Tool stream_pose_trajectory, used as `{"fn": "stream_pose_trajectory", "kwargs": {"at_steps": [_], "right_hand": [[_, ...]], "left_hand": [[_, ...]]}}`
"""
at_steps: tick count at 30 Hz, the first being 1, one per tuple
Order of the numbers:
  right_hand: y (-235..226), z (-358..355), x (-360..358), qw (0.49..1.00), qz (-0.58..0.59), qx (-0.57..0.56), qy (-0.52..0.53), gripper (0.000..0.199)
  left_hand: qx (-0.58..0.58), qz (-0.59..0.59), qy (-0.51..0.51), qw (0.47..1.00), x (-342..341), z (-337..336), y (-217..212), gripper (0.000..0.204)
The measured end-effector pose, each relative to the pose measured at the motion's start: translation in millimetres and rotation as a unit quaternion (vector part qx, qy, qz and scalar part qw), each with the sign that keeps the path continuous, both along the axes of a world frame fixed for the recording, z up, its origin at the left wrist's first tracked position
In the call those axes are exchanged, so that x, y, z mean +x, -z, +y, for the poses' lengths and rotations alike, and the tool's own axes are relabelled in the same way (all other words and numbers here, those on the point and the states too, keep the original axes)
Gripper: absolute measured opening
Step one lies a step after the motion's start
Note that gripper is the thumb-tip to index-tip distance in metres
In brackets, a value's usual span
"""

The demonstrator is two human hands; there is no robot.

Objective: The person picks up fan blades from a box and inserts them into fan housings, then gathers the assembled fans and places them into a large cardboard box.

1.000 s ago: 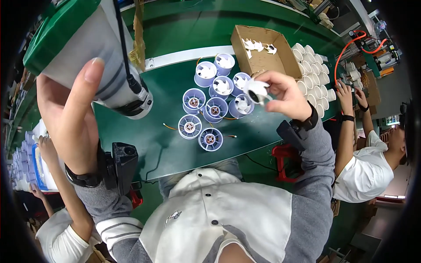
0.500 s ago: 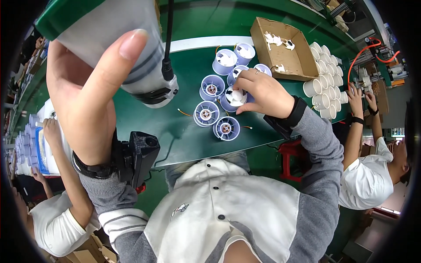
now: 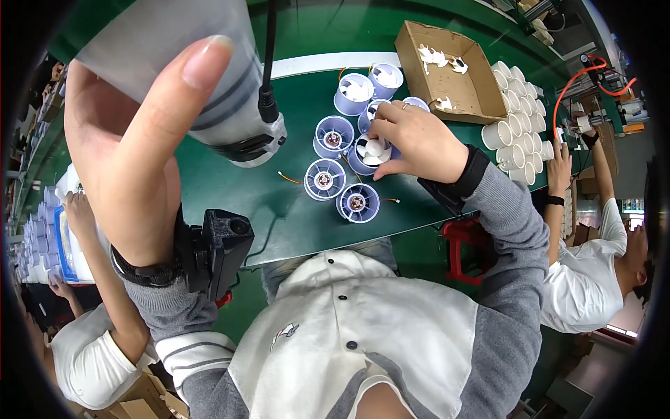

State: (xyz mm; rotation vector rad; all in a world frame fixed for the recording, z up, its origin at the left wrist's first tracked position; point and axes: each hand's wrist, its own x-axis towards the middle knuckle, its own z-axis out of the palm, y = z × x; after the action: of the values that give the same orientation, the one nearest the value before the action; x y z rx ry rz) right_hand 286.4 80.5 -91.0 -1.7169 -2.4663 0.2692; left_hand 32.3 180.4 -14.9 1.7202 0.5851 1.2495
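Left hand (image 3: 125, 164) is wrapped round a chunky, cloudy-smooth cylinder (image 3: 167, 52), well left of the cardboard box (image 3: 467, 87). Right hand (image 3: 419, 143) has fingertips on a curvy-bladed white fan (image 3: 373, 149) inside a round lilac housing (image 3: 358, 167), down-left of that box — can't tell if they're pinching.

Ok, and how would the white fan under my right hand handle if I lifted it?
The white fan looks like thin moulded plastic, so it's probably stiff and light for its size. Its slim curved blades might chip or bend if squeezed. The smooth, rounded hub could be a little slippery in your right hand.
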Motion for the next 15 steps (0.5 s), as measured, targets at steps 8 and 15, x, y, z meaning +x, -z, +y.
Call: {"fn": "stream_pose_trajectory", "kwargs": {"at_steps": [8, 15], "right_hand": [[-4.8, -13.2, -4.1, 0.998, -0.028, 0.019, -0.047, 0.029], [6.4, -13.4, -5.5, 0.992, -0.087, 0.058, -0.063, 0.017]], "left_hand": [[0.026, 0.004, -0.012, 1.000, 1.5, 6.1, 1.7, 0.044], [0.011, -0.008, -0.021, 1.000, 1.8, 5.2, 4.0, 0.041]]}}
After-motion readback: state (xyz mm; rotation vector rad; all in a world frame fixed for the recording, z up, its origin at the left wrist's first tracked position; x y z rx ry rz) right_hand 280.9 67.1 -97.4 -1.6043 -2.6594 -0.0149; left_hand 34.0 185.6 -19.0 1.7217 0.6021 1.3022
